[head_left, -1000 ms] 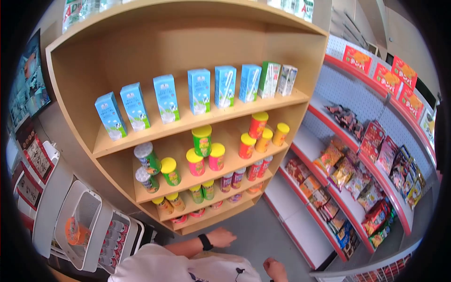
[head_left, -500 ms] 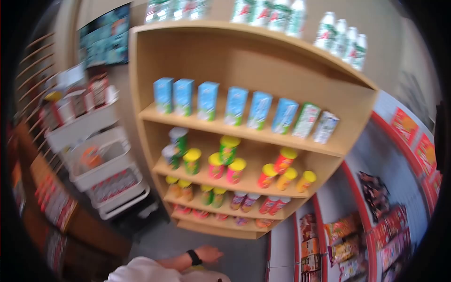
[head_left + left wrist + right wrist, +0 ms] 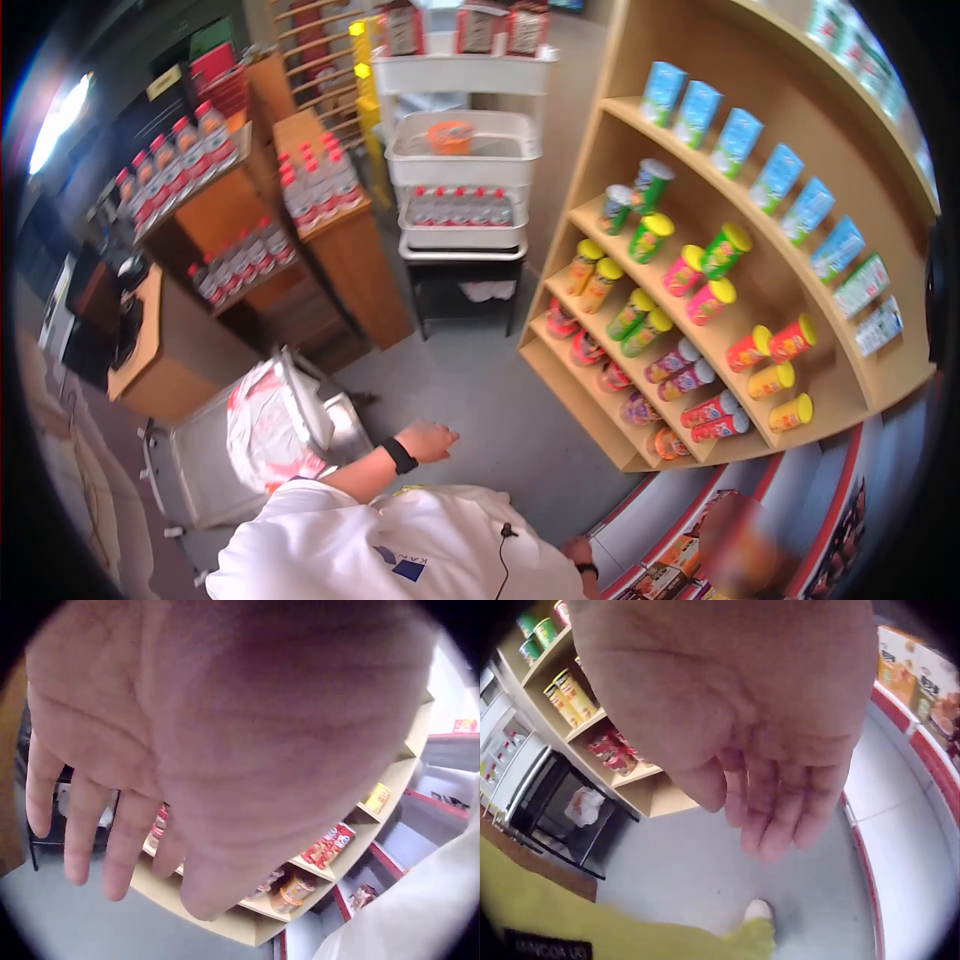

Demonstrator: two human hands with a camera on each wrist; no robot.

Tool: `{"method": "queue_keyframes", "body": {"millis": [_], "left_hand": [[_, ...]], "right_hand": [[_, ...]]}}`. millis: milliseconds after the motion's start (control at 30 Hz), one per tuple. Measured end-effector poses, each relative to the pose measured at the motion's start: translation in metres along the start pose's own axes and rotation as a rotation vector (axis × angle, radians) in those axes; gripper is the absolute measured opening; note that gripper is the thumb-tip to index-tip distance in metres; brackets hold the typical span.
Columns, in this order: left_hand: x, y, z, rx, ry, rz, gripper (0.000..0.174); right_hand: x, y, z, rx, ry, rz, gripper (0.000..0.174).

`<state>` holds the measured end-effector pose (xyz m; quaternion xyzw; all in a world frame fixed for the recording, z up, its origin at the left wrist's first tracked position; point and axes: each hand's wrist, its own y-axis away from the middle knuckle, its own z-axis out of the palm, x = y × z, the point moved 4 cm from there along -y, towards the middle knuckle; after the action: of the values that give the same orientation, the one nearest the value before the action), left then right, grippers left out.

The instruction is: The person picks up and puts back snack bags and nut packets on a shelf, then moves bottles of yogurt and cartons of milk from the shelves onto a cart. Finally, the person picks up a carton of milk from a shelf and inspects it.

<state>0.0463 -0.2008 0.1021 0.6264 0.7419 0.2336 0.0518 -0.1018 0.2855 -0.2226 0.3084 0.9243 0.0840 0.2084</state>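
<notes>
The left hand (image 3: 425, 441), with a black band (image 3: 399, 456) at its wrist, is released, its fingers pointing down and fairly straight above the grey floor (image 3: 450, 370). The right hand (image 3: 731, 712) is released too, fingers hanging loosely with a slight bend.

The wooden shelf (image 3: 810, 110) stands in front and to the right, apart from both hands. Blue milk cartons (image 3: 736, 143) line its upper level, with two differently printed cartons at the right end. Below are cans with yellow lids (image 3: 651, 238), some stacked on others. The right hand is near the white rack (image 3: 904, 832) with red edges, where packets (image 3: 898, 664) sit.

Straight ahead, a white trolley (image 3: 465, 75) carries an orange bowl (image 3: 451, 138) and, lower down, bottles. Beside the left forearm, a metal cart (image 3: 190, 455) holds a white-and-red bag (image 3: 262, 420).
</notes>
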Motion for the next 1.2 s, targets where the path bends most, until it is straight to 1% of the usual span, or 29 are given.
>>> {"method": "queue_keyframes", "body": {"millis": [67, 100, 133, 167, 200, 267, 333, 367, 400, 467, 500, 533, 567, 600, 633, 667, 700, 733, 767, 800, 833, 867, 933, 967, 1033, 1067, 1100, 1133, 1200], "left_hand": [[-0.020, 0.037, 0.012, 0.044, 0.051, -0.105, 0.042], [-0.025, 0.057, 0.018, 0.078, 0.073, -0.159, 0.041], [-0.029, 0.077, 0.027, 0.161, 0.106, -0.192, 0.040], [-0.034, 0.096, 0.035, 0.246, 0.132, -0.230, 0.039], [-0.036, 0.114, 0.041, 0.251, 0.181, -0.319, 0.037], [-0.033, 0.159, 0.048, 0.364, 0.284, -0.468, 0.036], [-0.029, 0.200, 0.074, 0.456, 0.291, -0.572, 0.034], [-0.025, 0.219, 0.090, 0.445, 0.338, -0.649, 0.033], [-0.023, 0.240, 0.106, 0.435, 0.389, -0.719, 0.032], [-0.018, 0.277, 0.126, 0.448, 0.462, -0.897, 0.030], [-0.015, 0.292, 0.131, 0.472, 0.455, -0.982, 0.030], [-0.011, 0.305, 0.135, 0.494, 0.443, -1.060, 0.030], [-0.007, 0.314, 0.140, 0.497, 0.462, -1.109, 0.030], [-0.005, 0.318, 0.143, 0.507, 0.476, -1.141, 0.030], [0.001, 0.320, 0.146, 0.565, 0.481, -1.166, 0.031], [0.007, 0.317, 0.146, 0.625, 0.488, -1.169, 0.031], [0.014, 0.312, 0.145, 0.639, 0.541, -1.190, 0.032], [0.022, 0.306, 0.145, 0.644, 0.595, -1.212, 0.032], [0.033, 0.298, 0.147, 0.670, 0.632, -1.197, 0.032], [0.045, 0.292, 0.153, 0.688, 0.670, -1.198, 0.032], [0.056, 0.286, 0.162, 0.696, 0.720, -1.168, 0.032], [0.066, 0.286, 0.170, 0.705, 0.767, -1.149, 0.032], [0.090, 0.291, 0.175, 0.696, 0.884, -1.258, 0.033], [0.102, 0.298, 0.185, 0.686, 0.897, -1.304, 0.033], [0.126, 0.314, 0.202, 0.667, 0.934, -1.409, 0.033], [0.138, 0.324, 0.211, 0.657, 0.956, -1.469, 0.032], [0.151, 0.337, 0.230, 0.608, 0.910, -1.458, 0.037], [0.157, 0.349, 0.244, 0.564, 0.862, -1.449, 0.041], [0.167, 0.360, 0.236, 0.463, 1.102, -1.663, 0.036]], "right_hand": [[-0.012, -0.046, -0.033, -0.209, -0.256, 0.257, 0.018], [-0.039, -0.069, -0.063, -0.177, -0.491, 0.397, 0.016], [-0.064, -0.083, -0.089, -0.157, -0.702, 0.550, 0.014], [-0.075, -0.106, -0.092, -0.221, -0.708, 0.480, 0.014], [-0.083, -0.125, -0.091, -0.287, -0.715, 0.421, 0.013], [-0.123, -0.159, -0.097, -0.395, -0.607, 0.274, 0.015], [-0.165, -0.192, -0.088, -0.526, -0.534, 0.194, 0.018], [-0.192, -0.207, -0.087, -0.522, -0.494, 0.077, 0.018], [-0.230, -0.218, -0.094, -0.514, -0.454, -0.036, 0.019], [-0.312, -0.234, -0.109, -0.584, -0.436, -0.226, 0.019], [-0.362, -0.231, -0.128, -0.582, -0.487, -0.351, 0.017], [-0.400, -0.234, -0.128, -0.671, -0.637, -0.330, 0.015], [-0.430, -0.241, -0.119, -0.763, -0.664, -0.370, 0.019], [-0.474, -0.235, -0.132, -0.760, -0.671, -0.514, 0.029], [-0.518, -0.224, -0.155, -0.715, -0.683, -0.678, 0.034], [-0.553, -0.221, -0.162, -0.674, -0.709, -0.838, 0.039], [-0.580, -0.222, -0.170, -0.611, -0.571, -0.934, 0.045], [-0.596, -0.230, -0.152, -0.451, -0.558, -1.020, 0.047], [-0.615, -0.226, -0.163, -0.426, -0.519, -0.959, 0.045], [-0.629, -0.230, -0.153, -0.392, -0.411, -0.925, 0.046], [-0.643, -0.229, -0.154, -0.410, -0.308, -0.828, 0.050], [-0.655, -0.233, -0.141, -0.383, -0.280, -0.803, 0.053], [-0.670, -0.235, -0.129, -0.392, -0.209, -0.730, 0.057], [-0.673, -0.236, -0.123, -0.388, -0.229, -0.725, 0.057], [-0.676, -0.242, -0.098, -0.524, -0.290, -0.685, 0.062], [-0.674, -0.248, -0.079, -0.512, -0.311, -0.681, 0.062], [-0.674, -0.254, -0.057, -0.549, -0.417, -0.694, 0.065], [-0.680, -0.258, -0.048, -0.583, -0.522, -0.715, 0.069], [-0.678, -0.260, -0.059, -0.737, -0.620, -0.684, 0.072]]}}
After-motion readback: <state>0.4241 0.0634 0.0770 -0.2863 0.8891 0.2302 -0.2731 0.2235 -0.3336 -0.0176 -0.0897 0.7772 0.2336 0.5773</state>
